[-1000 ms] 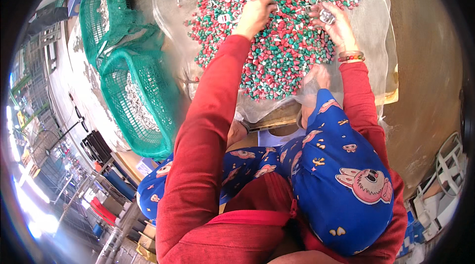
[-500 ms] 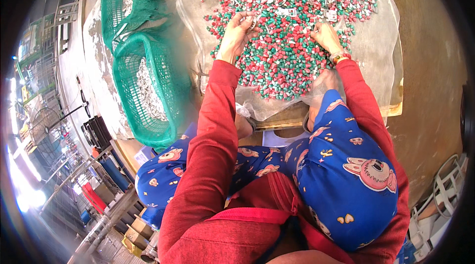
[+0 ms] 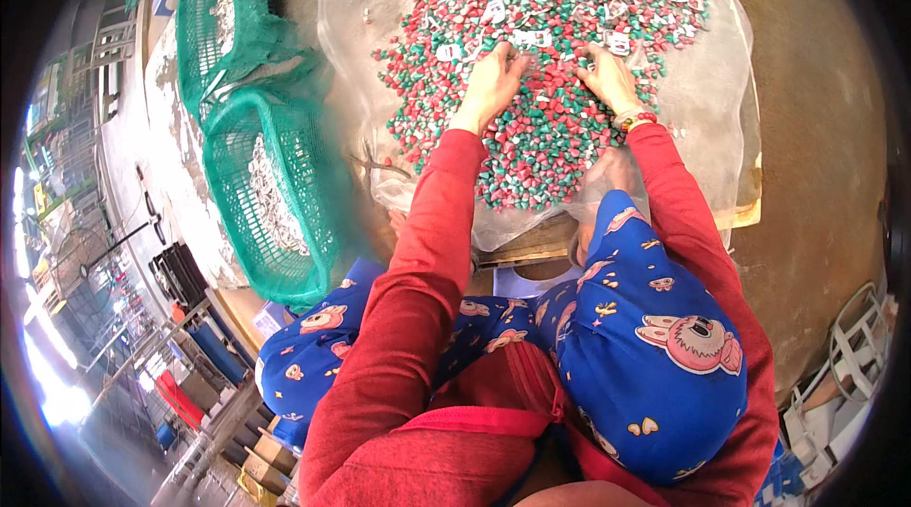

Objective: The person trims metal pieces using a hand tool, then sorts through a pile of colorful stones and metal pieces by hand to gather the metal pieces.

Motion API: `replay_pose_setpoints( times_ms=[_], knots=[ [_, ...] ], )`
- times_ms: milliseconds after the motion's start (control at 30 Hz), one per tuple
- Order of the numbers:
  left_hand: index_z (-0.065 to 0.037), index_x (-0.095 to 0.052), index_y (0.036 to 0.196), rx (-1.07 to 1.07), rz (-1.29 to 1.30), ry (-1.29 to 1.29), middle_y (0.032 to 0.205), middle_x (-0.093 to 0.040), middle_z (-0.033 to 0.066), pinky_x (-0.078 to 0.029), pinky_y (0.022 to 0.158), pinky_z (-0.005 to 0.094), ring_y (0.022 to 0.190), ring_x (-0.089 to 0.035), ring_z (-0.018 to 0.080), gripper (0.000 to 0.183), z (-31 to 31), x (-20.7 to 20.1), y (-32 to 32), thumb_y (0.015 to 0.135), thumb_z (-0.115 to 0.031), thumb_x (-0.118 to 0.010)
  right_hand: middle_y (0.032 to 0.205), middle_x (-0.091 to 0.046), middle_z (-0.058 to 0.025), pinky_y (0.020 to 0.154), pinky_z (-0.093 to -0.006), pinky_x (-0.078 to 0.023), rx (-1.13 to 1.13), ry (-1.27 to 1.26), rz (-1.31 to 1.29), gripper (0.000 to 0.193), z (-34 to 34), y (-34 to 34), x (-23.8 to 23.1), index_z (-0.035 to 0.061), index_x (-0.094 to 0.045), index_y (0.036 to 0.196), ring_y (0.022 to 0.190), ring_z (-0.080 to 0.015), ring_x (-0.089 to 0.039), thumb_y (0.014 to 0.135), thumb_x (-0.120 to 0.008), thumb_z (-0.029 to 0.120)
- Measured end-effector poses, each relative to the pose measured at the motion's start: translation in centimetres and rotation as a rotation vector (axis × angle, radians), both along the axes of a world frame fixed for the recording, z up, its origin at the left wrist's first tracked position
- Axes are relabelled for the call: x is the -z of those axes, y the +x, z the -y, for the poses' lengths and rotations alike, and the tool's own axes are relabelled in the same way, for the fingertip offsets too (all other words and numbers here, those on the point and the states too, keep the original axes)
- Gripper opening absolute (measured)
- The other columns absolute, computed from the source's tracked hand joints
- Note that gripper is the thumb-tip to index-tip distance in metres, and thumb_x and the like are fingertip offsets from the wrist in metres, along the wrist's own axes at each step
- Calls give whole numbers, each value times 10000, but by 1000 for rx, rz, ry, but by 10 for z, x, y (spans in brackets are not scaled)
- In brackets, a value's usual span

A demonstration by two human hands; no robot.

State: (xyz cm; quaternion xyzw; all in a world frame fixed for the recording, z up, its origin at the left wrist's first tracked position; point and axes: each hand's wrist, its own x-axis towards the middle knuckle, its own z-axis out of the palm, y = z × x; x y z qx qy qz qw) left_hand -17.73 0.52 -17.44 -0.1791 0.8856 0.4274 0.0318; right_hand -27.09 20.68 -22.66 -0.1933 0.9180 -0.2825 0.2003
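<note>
A wide heap of small red, green and white pebble-like pieces [image 3: 546, 141] is spread before me, with flat, pale metal-looking frame pieces [image 3: 531, 38] scattered over it. My left hand [image 3: 493, 86] rests in the middle of the heap, its fingers curled down among the pebbles. To its right, my right hand [image 3: 612, 82] wears a beaded bracelet and has its fingers bent in toward the left hand. Whatever either hand grips is hidden or too small to name. One pale frame piece [image 3: 448, 52] lies just left of my left hand.
A translucent sheet [image 3: 707, 127] lies under the heap on a low board [image 3: 750, 179]. Two green mesh-covered baskets [image 3: 220, 170] with silvery pieces [image 3: 275, 203] stand at the left. My knees, in blue patterned cloth [image 3: 655, 346], are close to the near edge.
My left hand has come right and down into the heap; the pale piece at its fingers before is no longer seen there. My right hand's fingers have loosened slightly. The view has shifted a little.
</note>
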Motion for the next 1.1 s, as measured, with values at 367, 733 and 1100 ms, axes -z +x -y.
replay_pose_setpoints(
  times_ms=[367, 733, 1100],
  knots=[
    [-29, -530, 1046, -490, -212, 1452, 874, -575, 119, -378, 407, 174, 683, -534, 204, 228, 118, -9, 25, 854, -151, -535, 1076, -602, -165, 853, -395, -454, 63, -323, 36, 329, 23, 0, -38, 123, -510, 1204, 983, -318, -581, 875, -499, 119],
    [-59, -467, 1080, 90, 193, -564, 905, -561, 238, -506, 645, 462, 779, -613, 382, 255, 44, 33, 21, 869, -200, -483, 1052, -514, -249, 727, -462, -481, -480, 75, -131, 519, 97, -11, -17, 220, -384, 1309, 875, -389, -593, 825, -482, 63],
    [-161, -644, 996, 377, 42, -458, 870, -621, 134, -502, 717, 430, 776, -615, 334, 252, 43, -10, 49, 841, -278, -483, 915, -561, -163, 715, -415, -450, -658, 96, -46, 349, 20, 35, -51, 140, -546, 1164, 830, -328, -577, 824, -473, 118]
  ],
)
